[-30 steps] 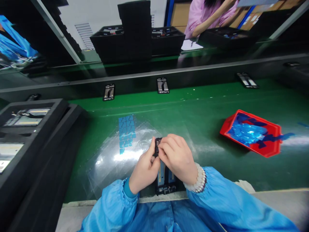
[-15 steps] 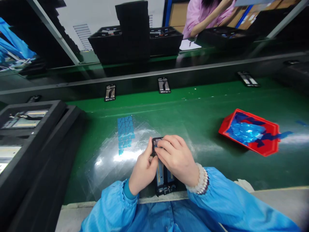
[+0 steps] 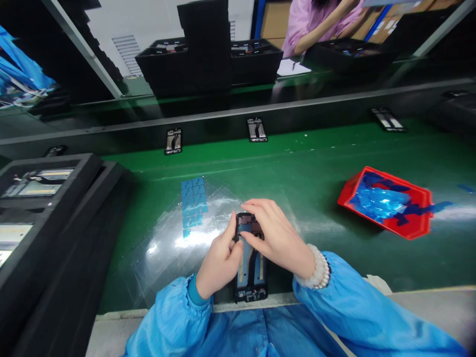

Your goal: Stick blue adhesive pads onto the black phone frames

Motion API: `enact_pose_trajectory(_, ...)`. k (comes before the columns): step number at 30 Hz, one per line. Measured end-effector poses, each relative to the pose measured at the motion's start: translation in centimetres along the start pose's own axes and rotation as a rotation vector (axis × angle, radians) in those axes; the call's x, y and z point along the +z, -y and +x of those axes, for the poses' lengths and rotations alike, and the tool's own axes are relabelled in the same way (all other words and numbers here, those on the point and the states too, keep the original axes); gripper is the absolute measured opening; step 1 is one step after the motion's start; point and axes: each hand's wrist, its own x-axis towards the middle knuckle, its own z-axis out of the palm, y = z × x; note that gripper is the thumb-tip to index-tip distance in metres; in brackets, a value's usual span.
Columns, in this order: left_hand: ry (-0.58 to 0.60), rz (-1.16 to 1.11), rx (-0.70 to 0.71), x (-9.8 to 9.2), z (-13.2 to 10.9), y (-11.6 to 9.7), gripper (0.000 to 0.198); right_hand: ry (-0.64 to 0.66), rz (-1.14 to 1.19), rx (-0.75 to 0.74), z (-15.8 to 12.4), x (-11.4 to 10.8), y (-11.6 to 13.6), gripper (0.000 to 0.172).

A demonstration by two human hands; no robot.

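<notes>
A black phone frame [image 3: 252, 277] with a dark ribbon cable down its middle lies at the front edge of the green surface. My left hand [image 3: 221, 258] grips its upper left side between thumb and fingers. Over the upper right of the frame, my right hand [image 3: 277, 238] has its thumb and fingers apart, the thumb at the frame's upper part; nothing shows between them. Left of my hands, a clear sheet with small blue stickers [image 3: 194, 201] lies flat.
A red bin [image 3: 411, 230] with blue film pieces stands at right. Black foam trays [image 3: 107, 198] holding phone parts are at left. Several phone frames, one at centre [image 3: 257, 130], line the far ledge. Beyond it, a person in pink [image 3: 307, 25] is behind black boxes.
My right hand's fingers have spread and moved off the frame's top. The phone frame's lower end has swung slightly left. The phone frames along the ledge have shifted right.
</notes>
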Motion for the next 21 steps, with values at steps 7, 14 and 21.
enact_pose_trajectory(7, 0.160, 0.174, 0.084, -0.2, -0.2, 0.0, 0.071, 0.392, 0.147, 0.179, 1.1, -1.1, -0.4, 0.024)
enact_pose_trajectory(14, 0.259, 0.378, 0.078, -0.1, 0.0, -0.2, 0.075, 0.467, 0.242, 0.102, 0.8, 0.3, -0.7, 0.016)
enact_pose_trajectory(21, 0.268, 0.444, 0.084, 0.0, -0.1, -0.2, 0.075, 0.450, 0.284, 0.127, 0.7, 0.7, -0.8, 0.016)
